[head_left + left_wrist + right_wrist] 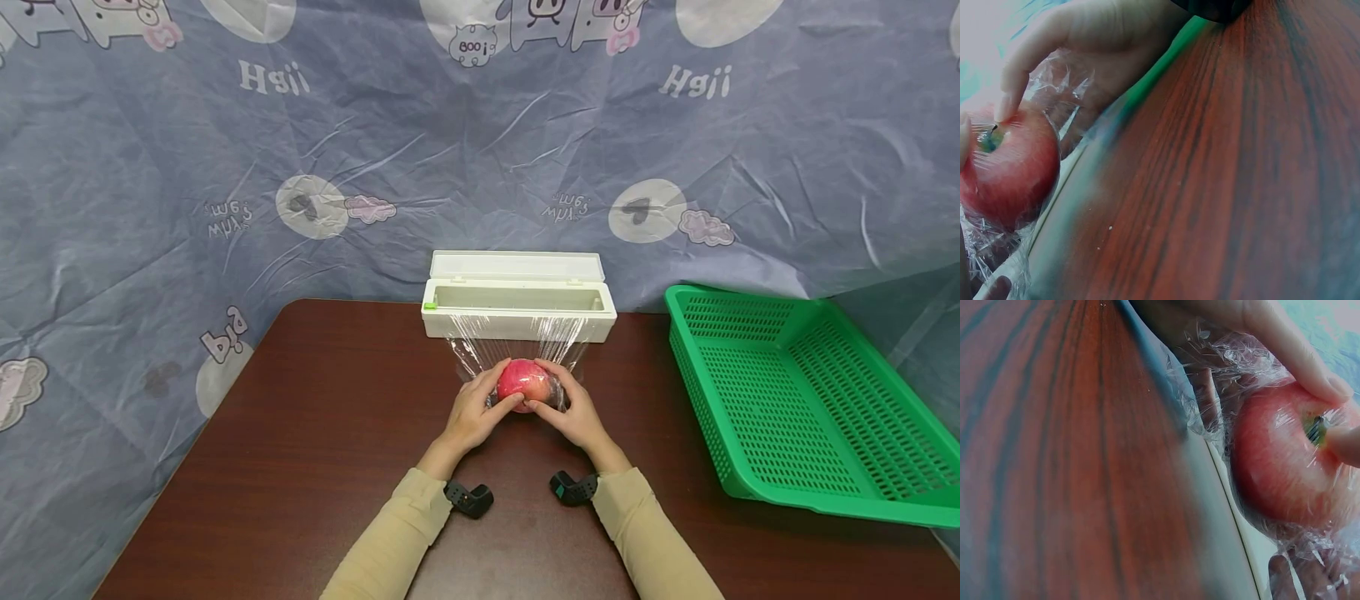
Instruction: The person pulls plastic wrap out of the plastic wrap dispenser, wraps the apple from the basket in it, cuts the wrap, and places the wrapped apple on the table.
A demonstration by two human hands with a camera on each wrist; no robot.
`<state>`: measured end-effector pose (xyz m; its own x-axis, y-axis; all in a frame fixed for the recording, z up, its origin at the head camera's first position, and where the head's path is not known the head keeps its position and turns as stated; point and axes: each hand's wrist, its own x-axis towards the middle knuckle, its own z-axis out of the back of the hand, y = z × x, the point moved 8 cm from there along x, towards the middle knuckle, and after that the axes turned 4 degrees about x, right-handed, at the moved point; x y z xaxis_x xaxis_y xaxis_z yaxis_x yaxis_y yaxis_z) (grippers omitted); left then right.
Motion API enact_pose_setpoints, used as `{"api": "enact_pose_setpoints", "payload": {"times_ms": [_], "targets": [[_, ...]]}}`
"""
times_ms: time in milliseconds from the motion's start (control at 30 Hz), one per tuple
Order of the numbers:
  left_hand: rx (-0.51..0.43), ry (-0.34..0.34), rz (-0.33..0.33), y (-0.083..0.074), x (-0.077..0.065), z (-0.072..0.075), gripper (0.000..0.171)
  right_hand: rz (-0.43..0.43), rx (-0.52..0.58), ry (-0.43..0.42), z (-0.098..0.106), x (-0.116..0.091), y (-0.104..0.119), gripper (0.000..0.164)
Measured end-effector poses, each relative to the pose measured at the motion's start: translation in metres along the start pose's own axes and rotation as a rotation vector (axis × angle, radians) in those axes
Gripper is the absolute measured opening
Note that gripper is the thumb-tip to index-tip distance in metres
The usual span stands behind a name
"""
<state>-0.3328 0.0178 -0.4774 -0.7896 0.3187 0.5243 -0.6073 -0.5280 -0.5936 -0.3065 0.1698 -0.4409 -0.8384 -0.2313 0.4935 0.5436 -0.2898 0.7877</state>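
Note:
A red apple (523, 382) with clear plastic wrap (558, 332) stretched over it is held between both hands, above the table. My left hand (474, 408) grips its left side, the thumb near the stem. On the right side, my right hand (579, 415) grips it likewise, its thumb also by the stem. Wrap covers the stem end and bunches at the sides under the fingers, as the right wrist view shows on the apple (1272, 462). From the apple the film runs back in creases to the front of a white wrap box (517, 323), whose lid stands up.
A green plastic basket (693, 400) stands at the right of the dark brown table (337, 450). Behind the table hangs a blue-grey printed cloth (450, 150). The wrap box sits at the table's back edge. A black band is on each wrist.

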Motion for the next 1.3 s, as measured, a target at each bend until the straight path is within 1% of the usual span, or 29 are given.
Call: {"api": "enact_pose_setpoints", "payload": {"times_ms": [100,267,433,600,700,767,867,967,1033,1100,1233,1300], "targets": [[0.002,-0.009,-0.003,0.0,0.0,0.0,0.062,-0.014,0.008,-0.003,0.001,0.0,0.001,0.06],[-0.027,-0.037,0.002,0.002,-0.002,0.001,0.064,-0.033,0.015,-0.013,0.002,0.001,0.0,0.058],[-0.017,-0.06,0.014,0.001,-0.002,0.002,0.074,-0.052,0.009,-0.024,0.002,0.001,0.0,0.057],[0.04,-0.055,-0.044,-0.004,-0.001,0.001,0.091,-0.082,0.003,-0.028,0.002,0.001,0.0,0.055],[0.062,-0.038,-0.079,-0.007,-0.001,0.0,0.096,-0.096,-0.011,-0.032,0.002,0.001,-0.001,0.053],[0.064,-0.035,-0.083,-0.007,0.0,0.0,0.095,-0.102,-0.021,-0.038,0.003,0.002,-0.001,0.052],[0.055,-0.022,-0.068,-0.006,0.0,-0.001,0.09,-0.11,-0.035,-0.043,0.004,0.001,-0.001,0.051],[0.05,-0.011,-0.051,-0.006,0.0,-0.001,0.087,-0.127,-0.034,-0.046,0.003,0.0,-0.019,0.051],[0.058,-0.01,-0.053,-0.007,0.0,0.0,0.087,-0.131,-0.037,-0.046,0.003,-0.001,-0.031,0.052],[0.075,-0.013,-0.062,-0.007,0.0,0.0,0.087,-0.115,-0.05,-0.05,0.002,-0.001,-0.042,0.052],[0.104,-0.011,-0.076,-0.006,-0.001,-0.001,0.086,-0.057,-0.076,-0.066,0.003,-0.001,-0.04,0.051],[0.104,-0.008,-0.073,-0.005,-0.001,-0.001,0.086,-0.051,-0.088,-0.067,0.003,-0.002,-0.041,0.055]]}}
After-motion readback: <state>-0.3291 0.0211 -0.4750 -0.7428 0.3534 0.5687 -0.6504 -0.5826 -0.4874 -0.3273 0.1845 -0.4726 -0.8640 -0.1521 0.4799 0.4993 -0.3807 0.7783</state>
